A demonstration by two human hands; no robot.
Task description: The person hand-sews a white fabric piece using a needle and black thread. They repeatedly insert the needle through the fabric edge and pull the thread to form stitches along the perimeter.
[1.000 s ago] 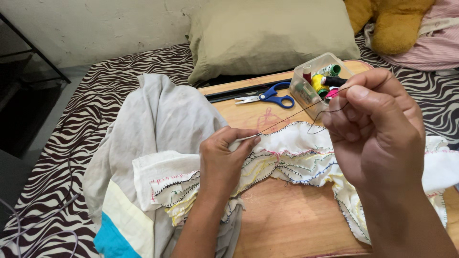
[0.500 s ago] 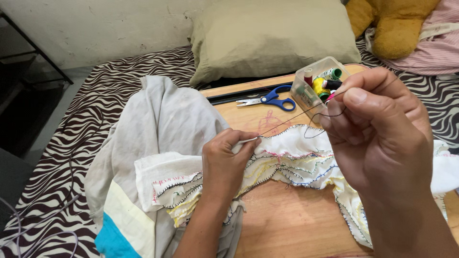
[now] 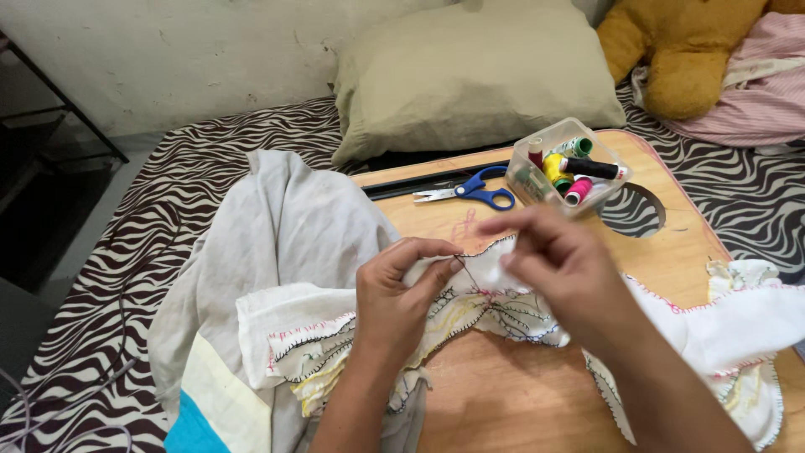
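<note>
The left hand [image 3: 398, 289] was curled nearly closed around a fold of the white embroidered cloth [image 3: 511, 315], thumb and forefinger pinching its stitched edge just where a dark thread [image 3: 466, 270] came out of the fabric. The right hand [image 3: 558, 268] sat just beside it, fingers bent and drawn together at the same edge, the fingertips [image 3: 503, 228] touching the cloth; whether they pinched a needle could not be told, since none showed. Only a short length of the thread was visible between the two hands.

The cloth lay draped across the wooden lap table [image 3: 671, 243], its borders worked in black, red, yellow and blue stitching, one end trailing off to the right. A larger grey garment [image 3: 285, 226] with pale yellow and turquoise panels lay bunched under the left hand, spilling onto the zebra-striped bedsheet [image 3: 159, 218].

Farther back on the table lay blue-handled scissors [image 3: 474, 188], closed, next to a clear plastic box [image 3: 570, 164] of coloured thread spools. Behind them were an olive pillow [image 3: 470, 71] and a yellow plush toy [image 3: 675, 59].
</note>
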